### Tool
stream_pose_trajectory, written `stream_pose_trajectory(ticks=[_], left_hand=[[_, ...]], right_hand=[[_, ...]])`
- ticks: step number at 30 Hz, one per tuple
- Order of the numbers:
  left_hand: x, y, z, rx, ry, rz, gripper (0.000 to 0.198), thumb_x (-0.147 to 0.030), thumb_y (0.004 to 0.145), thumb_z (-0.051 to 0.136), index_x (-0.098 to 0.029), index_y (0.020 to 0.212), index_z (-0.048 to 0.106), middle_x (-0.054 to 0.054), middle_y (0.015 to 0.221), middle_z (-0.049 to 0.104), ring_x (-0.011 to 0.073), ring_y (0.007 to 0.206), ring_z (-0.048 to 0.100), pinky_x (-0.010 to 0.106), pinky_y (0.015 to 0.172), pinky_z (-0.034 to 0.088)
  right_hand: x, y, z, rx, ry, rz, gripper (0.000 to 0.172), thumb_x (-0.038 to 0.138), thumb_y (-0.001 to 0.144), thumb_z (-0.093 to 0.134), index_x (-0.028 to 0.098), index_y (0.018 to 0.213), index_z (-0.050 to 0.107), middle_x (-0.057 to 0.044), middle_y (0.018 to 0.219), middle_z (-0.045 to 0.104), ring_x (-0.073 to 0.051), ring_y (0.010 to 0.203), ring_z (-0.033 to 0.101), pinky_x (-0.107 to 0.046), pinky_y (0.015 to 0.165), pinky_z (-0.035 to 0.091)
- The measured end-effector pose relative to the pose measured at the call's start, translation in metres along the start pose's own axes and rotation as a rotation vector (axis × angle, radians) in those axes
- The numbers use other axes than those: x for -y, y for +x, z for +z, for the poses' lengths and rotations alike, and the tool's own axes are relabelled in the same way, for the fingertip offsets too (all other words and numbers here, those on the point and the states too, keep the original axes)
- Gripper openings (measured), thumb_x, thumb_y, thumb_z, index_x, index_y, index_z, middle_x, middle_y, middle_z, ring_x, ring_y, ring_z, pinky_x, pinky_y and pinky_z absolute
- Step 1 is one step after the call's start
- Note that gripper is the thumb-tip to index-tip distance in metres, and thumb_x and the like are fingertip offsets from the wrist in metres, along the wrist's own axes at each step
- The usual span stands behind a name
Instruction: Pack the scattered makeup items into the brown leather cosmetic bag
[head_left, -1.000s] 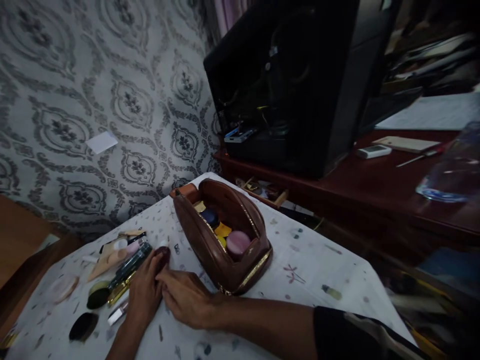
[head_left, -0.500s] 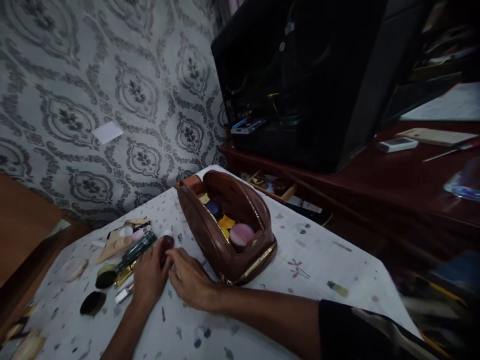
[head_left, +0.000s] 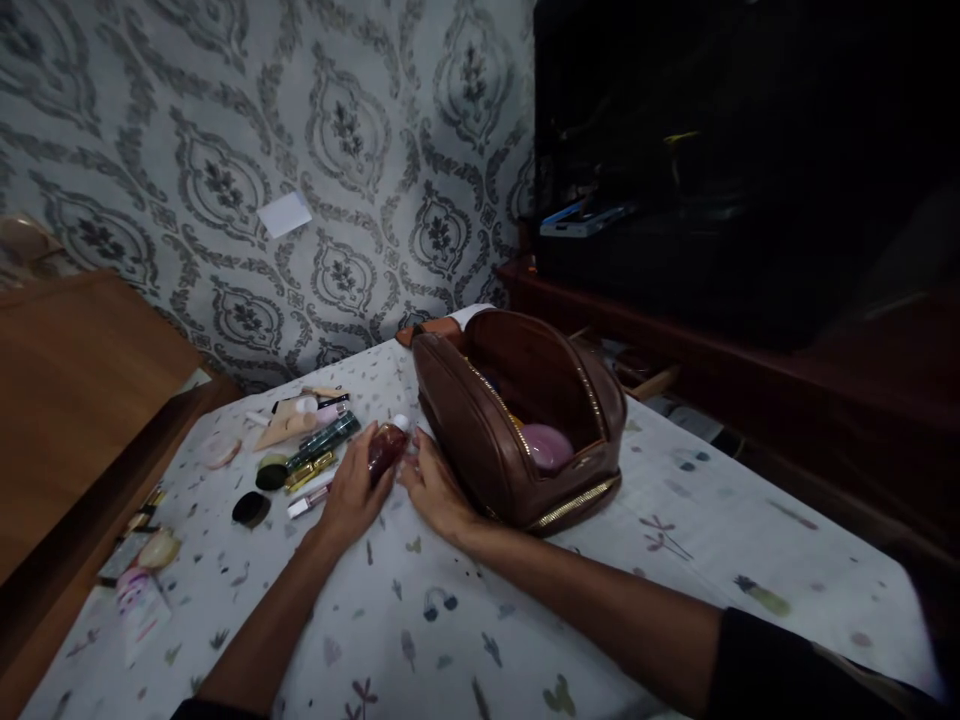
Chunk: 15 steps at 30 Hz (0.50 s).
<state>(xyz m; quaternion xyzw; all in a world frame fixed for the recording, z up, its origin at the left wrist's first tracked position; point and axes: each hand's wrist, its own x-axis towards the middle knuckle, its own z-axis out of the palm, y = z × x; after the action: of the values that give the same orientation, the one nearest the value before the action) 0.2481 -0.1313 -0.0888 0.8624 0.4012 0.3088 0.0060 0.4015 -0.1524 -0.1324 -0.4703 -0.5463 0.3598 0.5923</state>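
My left hand (head_left: 354, 492) is closed around a small bottle (head_left: 385, 450) with dark red contents and a white cap, low over the table. Just to its right, my right hand (head_left: 439, 492) has its fingers apart, close to the bottle and alongside the bag. The brown cosmetic bag (head_left: 469, 435) stands unzipped; a round pink item (head_left: 547, 447) shows inside it. Left of my hands lie a dark green tube (head_left: 324, 442), gold tubes (head_left: 309, 470), a lip gloss tube (head_left: 309, 500), a green-topped round jar (head_left: 271, 472) and a black round item (head_left: 250, 509).
More cosmetics, among them a beige tube (head_left: 283, 428) and a round compact (head_left: 220, 450), lie on the patterned tablecloth (head_left: 420, 650). A white and pink tube (head_left: 141, 605) is near the left edge. A television (head_left: 735, 180) stands behind, right.
The view has turned left and shifted. The bottle in my left hand shows more fully now, and my right hand's fingers have moved slightly apart from my left hand.
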Motion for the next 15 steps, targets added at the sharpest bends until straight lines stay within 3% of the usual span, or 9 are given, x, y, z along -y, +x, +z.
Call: stream_pose_trajectory(ticks=[4, 6, 11, 15], left_hand=[[-0.004, -0.007, -0.005, 0.089, -0.139, -0.024, 0.07, -0.04, 0.097, 0.055, -0.02, 0.155, 0.021, 0.017, 0.151, 0.048, 0.0295, 0.138, 0.049, 0.05, 0.115, 0.04], [-0.006, -0.011, -0.008, 0.133, -0.19, -0.038, 0.073, -0.04, 0.096, 0.056, -0.021, 0.156, 0.019, 0.016, 0.153, 0.046, 0.0286, 0.14, 0.048, 0.048, 0.116, 0.04], [-0.004, -0.022, -0.011, 0.17, -0.196, -0.101, 0.069, -0.041, 0.096, 0.055, -0.024, 0.155, 0.023, 0.014, 0.156, 0.043, 0.0285, 0.142, 0.046, 0.049, 0.118, 0.037], [-0.001, -0.023, -0.007, 0.148, -0.153, -0.151, 0.066, -0.046, 0.095, 0.056, -0.024, 0.151, 0.029, 0.014, 0.153, 0.045, 0.0303, 0.14, 0.047, 0.052, 0.116, 0.039]], right_hand=[[-0.002, 0.007, -0.003, -0.024, -0.005, 0.069, 0.061, 0.037, 0.091, 0.052, 0.019, 0.149, 0.042, -0.014, 0.146, 0.052, -0.028, 0.14, 0.045, -0.049, 0.118, 0.036], [0.0, 0.009, -0.004, -0.026, -0.001, 0.084, 0.056, 0.04, 0.093, 0.05, 0.02, 0.145, 0.047, -0.013, 0.146, 0.054, -0.027, 0.141, 0.044, -0.047, 0.119, 0.034], [0.019, 0.006, -0.008, -0.023, -0.009, 0.038, 0.038, 0.03, 0.094, 0.044, 0.019, 0.128, 0.057, -0.012, 0.122, 0.067, -0.024, 0.113, 0.064, -0.041, 0.103, 0.049], [0.044, -0.006, -0.015, 0.03, -0.011, -0.095, 0.027, 0.027, 0.095, 0.045, 0.02, 0.119, 0.055, -0.006, 0.103, 0.067, -0.02, 0.091, 0.064, -0.033, 0.085, 0.052]])
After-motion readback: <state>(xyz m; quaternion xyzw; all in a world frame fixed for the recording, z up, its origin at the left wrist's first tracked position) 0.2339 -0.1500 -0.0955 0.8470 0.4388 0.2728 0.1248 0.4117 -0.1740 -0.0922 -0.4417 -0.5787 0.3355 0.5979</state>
